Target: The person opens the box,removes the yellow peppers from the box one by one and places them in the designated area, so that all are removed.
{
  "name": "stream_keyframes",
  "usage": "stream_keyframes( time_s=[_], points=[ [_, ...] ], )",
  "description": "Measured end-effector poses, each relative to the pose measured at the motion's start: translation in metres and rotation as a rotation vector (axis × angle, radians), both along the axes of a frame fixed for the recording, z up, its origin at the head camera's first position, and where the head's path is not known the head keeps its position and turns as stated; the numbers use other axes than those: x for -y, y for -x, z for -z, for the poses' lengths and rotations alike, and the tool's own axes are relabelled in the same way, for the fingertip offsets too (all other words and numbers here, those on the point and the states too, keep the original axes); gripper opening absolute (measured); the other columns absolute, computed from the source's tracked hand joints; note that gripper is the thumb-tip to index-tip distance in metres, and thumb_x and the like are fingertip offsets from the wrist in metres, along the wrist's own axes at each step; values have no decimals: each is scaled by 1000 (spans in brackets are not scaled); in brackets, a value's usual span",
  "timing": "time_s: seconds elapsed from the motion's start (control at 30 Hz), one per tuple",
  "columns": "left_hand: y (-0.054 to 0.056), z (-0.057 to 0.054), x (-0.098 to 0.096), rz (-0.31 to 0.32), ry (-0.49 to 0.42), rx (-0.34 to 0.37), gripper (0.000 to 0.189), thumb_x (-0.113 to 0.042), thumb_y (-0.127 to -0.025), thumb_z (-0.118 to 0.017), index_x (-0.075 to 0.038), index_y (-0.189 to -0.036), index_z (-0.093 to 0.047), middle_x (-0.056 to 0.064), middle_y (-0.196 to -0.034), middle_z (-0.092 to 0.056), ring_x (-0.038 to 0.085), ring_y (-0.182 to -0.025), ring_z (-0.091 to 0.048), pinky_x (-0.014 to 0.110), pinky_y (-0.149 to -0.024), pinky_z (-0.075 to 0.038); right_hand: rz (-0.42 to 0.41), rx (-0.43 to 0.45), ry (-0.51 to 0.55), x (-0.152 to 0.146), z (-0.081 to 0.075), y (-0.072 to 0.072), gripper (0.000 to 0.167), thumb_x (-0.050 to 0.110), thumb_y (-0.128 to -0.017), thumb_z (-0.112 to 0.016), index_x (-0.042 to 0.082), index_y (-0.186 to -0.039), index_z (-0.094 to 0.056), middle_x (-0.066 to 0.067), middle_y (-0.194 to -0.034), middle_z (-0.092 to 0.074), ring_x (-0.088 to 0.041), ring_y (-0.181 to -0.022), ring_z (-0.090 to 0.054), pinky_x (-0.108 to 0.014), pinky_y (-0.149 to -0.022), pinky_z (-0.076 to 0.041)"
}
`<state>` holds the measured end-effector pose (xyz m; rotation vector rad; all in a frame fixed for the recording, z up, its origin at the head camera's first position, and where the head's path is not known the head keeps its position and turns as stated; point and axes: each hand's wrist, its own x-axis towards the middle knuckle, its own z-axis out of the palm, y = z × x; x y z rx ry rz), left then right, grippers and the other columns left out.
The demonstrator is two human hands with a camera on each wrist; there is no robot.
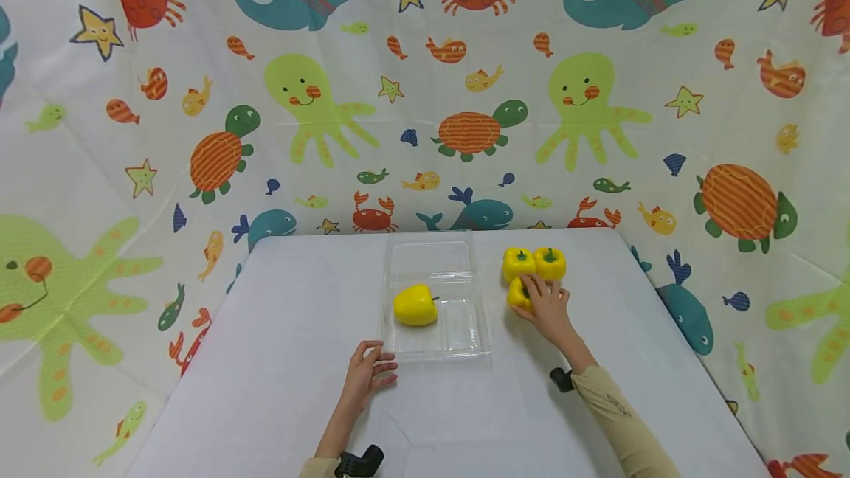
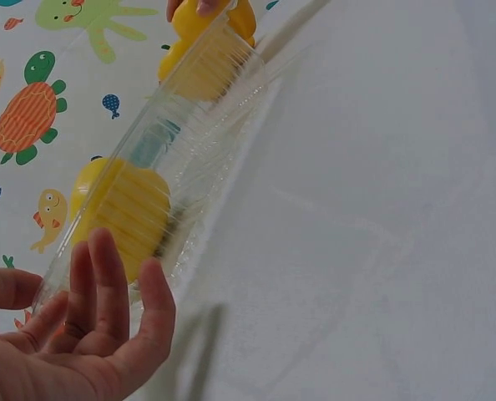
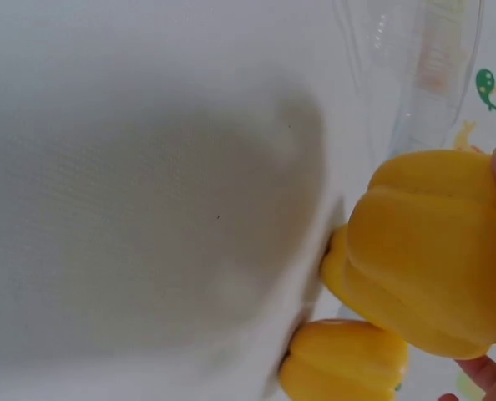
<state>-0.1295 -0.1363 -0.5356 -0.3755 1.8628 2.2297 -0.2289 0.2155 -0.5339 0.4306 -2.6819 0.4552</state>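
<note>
My right hand [image 1: 546, 307] grips a yellow bell pepper [image 3: 436, 251], held up off the table in the right wrist view. Two more yellow bell peppers [image 1: 518, 264] stand side by side just behind it, stems up. A hinged clear plastic container [image 1: 465, 327] lies unfolded at the middle of the table. On its near half one yellow bell pepper [image 1: 415, 305] rests on its side, stem pointing right. At the container's near left corner, my left hand [image 1: 367, 375] pinches the rim with thumb and forefinger. Its other fingers [image 2: 106, 280] stay loosely spread beside the wall.
A white cloth covers the table [image 1: 299, 301]. Behind it and along both sides hangs a curtain [image 1: 412, 72] printed with sea animals. The container's other half [image 1: 428, 257], unfolded, lies toward the back edge. Both wrists carry black cameras [image 1: 561, 379].
</note>
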Motion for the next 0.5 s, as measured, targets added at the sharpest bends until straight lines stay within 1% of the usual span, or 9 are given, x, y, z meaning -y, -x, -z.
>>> stream_keyframes(
  time_s=[0.1, 0.5],
  points=[
    [0, 0, 0, -4, -2, 0, 33, -16, -96, -35, 6, -121, -29, 3, -83, -62, 13, -72, -63, 40, -71, -54, -2, 33, -5, -1, 0, 3, 64, 35, -75, -69, 6, -126, -43, -19, -123, -44, -40, -101, -34, -53, -78, -26],
    [-1, -1, -1, -7, 8, -3, 33, -16, -96, -34, 6, -121, -30, 3, -84, -61, 13, -72, -63, 40, -70, -55, -42, 77, -4, 0, 0, 10, 63, 35, -75, -69, 7, -125, -44, -17, -123, -44, -39, -100, -35, -54, -78, -26]
  ],
)
